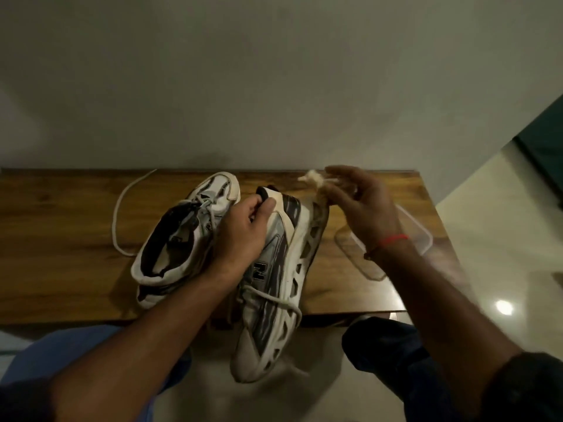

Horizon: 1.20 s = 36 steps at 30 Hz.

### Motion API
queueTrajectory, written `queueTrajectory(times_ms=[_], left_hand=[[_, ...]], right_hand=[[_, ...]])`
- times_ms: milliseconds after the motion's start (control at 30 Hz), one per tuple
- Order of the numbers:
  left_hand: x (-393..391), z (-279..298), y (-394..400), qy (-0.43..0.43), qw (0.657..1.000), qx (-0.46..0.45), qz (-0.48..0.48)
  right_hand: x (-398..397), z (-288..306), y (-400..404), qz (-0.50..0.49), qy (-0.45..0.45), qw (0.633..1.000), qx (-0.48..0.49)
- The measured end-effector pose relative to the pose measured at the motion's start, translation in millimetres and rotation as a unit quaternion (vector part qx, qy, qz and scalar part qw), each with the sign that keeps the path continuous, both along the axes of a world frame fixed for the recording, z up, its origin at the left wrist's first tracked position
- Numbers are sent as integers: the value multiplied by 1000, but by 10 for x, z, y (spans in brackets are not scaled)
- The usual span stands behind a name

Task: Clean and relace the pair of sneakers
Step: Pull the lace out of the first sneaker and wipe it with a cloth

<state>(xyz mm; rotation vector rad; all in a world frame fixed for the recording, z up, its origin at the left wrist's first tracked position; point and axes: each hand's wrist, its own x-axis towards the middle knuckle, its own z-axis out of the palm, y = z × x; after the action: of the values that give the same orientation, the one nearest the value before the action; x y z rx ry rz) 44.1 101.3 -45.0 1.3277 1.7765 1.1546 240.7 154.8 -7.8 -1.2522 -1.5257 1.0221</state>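
Two white and grey sneakers are on the wooden table (pixel 61 239). The left sneaker (pixel 182 239) lies on the tabletop with its opening towards me. The right sneaker (pixel 274 284) is tipped on its side, its toe hanging past the table's front edge. My left hand (pixel 243 229) grips the right sneaker at its heel collar. My right hand (pixel 356 199) hovers above the heel, blurred, pinching a small white wad of cloth or tissue (pixel 310 179). A loose white lace (pixel 117 208) curves on the table left of the sneakers. Another lace (pixel 274 298) trails across the right sneaker.
A clear plastic container (pixel 420 236) sits on the table's right part, partly behind my right forearm. A plain wall stands behind the table. Pale glossy floor lies to the right and below. My knees show at the bottom of the view.
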Motion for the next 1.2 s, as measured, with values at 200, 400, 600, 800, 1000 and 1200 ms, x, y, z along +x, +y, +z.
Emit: queueTrajectory(times_ms=[200,400,600,800,1000,1200], left_hand=[[2,-94,-75,129,983,130,5],[-34,-80,-126,86,990,116,-10],[-6,213,-199,121,968,211,-67],[-70,299,-210,149,918,319,-181],[-71,298,-205,107,943,262,-176],[41,323,-299,112,978,110,-135]], right_hand=[[-304,-79,-182,106,-271,937,196],[-395,13,-407,193,-316,898,238],[-232,243,-217,87,-291,909,285],[-155,354,-204,-11,-251,915,316],[-240,360,-264,-3,-187,949,255],[-362,94,-328,35,-165,970,176]])
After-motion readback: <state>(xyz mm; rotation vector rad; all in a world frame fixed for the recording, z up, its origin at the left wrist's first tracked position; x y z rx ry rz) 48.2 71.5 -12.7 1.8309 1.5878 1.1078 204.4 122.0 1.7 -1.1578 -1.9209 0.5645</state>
